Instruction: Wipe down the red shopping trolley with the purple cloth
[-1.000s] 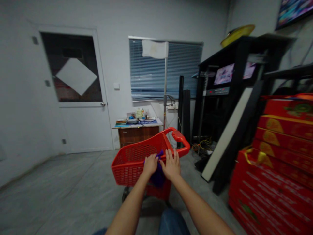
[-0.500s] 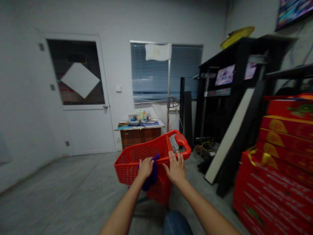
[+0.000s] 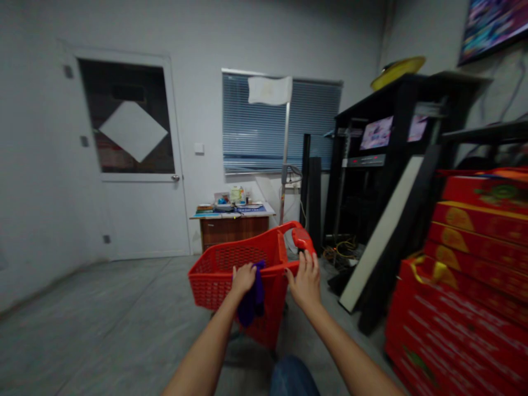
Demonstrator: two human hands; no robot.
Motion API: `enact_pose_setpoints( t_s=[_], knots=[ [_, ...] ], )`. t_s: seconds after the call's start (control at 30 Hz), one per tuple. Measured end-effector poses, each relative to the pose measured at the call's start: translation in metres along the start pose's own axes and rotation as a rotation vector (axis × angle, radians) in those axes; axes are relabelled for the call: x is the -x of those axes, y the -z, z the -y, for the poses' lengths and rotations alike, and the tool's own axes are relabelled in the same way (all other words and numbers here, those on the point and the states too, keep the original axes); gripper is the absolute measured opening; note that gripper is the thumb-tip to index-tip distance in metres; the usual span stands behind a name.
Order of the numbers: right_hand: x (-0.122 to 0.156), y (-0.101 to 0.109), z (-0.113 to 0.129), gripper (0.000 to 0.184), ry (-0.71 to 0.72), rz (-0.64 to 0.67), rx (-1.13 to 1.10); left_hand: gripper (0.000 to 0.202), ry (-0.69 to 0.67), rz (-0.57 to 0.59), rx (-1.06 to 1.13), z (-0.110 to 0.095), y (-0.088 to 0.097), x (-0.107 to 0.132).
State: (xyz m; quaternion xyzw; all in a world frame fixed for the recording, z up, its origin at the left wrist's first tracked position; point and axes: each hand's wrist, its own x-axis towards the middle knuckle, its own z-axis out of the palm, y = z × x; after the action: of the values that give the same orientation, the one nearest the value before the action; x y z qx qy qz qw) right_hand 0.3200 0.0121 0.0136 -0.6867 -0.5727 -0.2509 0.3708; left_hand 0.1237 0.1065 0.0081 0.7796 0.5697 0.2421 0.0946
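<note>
My L hand (image 3: pixel 243 279) is clamped on purple cloth (image 3: pixel 248 300) at red cart (image 3: pixel 214 280); R hand (image 3: pixel 303 283) open on rim (image 3: pixel 280 268). Grey floor (image 3: pixel 103 308) below.

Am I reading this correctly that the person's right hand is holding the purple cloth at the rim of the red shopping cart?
Not quite: the head view shows that the left hand, not the right, holds the purple cloth at the rim of the red shopping cart. The right hand is at the rim nearer the cart's handle, apart from the cloth.
</note>
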Motion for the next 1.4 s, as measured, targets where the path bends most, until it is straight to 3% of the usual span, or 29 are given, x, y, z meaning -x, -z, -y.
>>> enact_pose_setpoints(
  t_s=[0.17, 0.3, 0.37, 0.47, 0.6, 0.7, 0.77, 0.87, 1.0, 1.13, 1.27, 1.33, 1.4],
  knots=[
    [0.010, 0.007, 0.010, 0.073, 0.038, 0.040, 0.002, 0.031, -0.041, -0.017, 0.083, -0.038, -0.007, -0.027],
    [0.009, 0.015, 0.002, 0.065, 0.101, 0.062, -0.022, 0.032, -0.055, -0.093, 0.116, -0.024, 0.004, -0.024],
    [0.009, 0.014, 0.001, 0.063, 0.103, 0.033, -0.064, 0.027, -0.072, -0.101, 0.122, -0.009, 0.011, -0.016],
    [0.009, 0.009, 0.007, 0.062, 0.110, -0.033, -0.145, 0.036, -0.097, -0.104, 0.116, 0.001, 0.018, -0.005],
    [0.012, 0.001, 0.019, 0.062, 0.121, -0.111, -0.200, 0.051, -0.183, -0.118, 0.101, -0.022, 0.016, 0.002],
    [0.011, 0.002, 0.019, 0.061, 0.146, -0.109, -0.218, 0.047, -0.273, -0.139, 0.086, -0.042, 0.011, 0.007],
    [0.008, 0.003, 0.013, 0.063, 0.163, -0.098, -0.240, 0.042, -0.307, -0.156, 0.062, -0.043, 0.009, 0.012],
    [0.002, 0.003, 0.002, 0.065, 0.128, -0.106, -0.282, 0.039, -0.291, -0.173, 0.006, -0.021, 0.010, 0.016],
    [-0.001, -0.004, 0.001, 0.062, 0.103, -0.138, -0.345, 0.042, -0.163, -0.225, -0.063, 0.008, 0.012, 0.011],
    [0.004, -0.008, 0.013, 0.062, 0.100, -0.175, -0.369, 0.052, -0.076, -0.305, -0.090, -0.010, 0.004, 0.004],
    [0.009, -0.006, 0.022, 0.061, 0.092, -0.188, -0.368, 0.049, -0.177, -0.352, -0.078, -0.044, -0.005, 0.009],
    [0.011, -0.004, 0.024, 0.059, 0.104, -0.176, -0.377, 0.044, -0.259, -0.360, -0.061, -0.044, -0.006, 0.014],
    [0.012, -0.002, 0.025, 0.056, 0.125, -0.150, -0.392, 0.040, -0.325, -0.360, -0.038, -0.031, -0.002, 0.018]
  ],
)
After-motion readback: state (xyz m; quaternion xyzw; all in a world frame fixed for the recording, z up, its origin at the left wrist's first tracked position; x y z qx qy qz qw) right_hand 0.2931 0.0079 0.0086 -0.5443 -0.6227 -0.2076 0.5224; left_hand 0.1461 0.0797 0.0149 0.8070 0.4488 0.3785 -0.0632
